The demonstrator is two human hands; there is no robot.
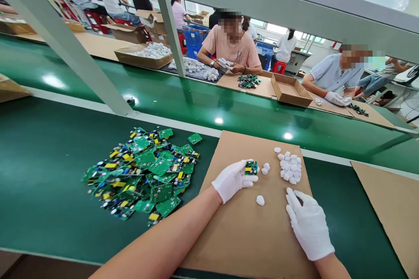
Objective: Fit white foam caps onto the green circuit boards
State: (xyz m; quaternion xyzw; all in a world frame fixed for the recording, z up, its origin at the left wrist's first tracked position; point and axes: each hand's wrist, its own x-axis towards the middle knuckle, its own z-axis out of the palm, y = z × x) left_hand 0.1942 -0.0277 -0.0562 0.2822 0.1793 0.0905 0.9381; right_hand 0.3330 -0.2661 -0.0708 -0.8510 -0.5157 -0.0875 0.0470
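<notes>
On cardboard sheet [248,235]: left grip [233,179] pinching circuit board [251,167]; right grip [307,223] spread flat, empty, below white caps [290,167]

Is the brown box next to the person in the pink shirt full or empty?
Empty, as far as it shows. The open cardboard box shows only bare brown inside, though its near wall hides part of the floor.

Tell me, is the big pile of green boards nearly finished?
No finished stack shows. The left hand holds one green board; the right hand rests flat on the cardboard near the white caps. A big pile of boards still waits.
</notes>
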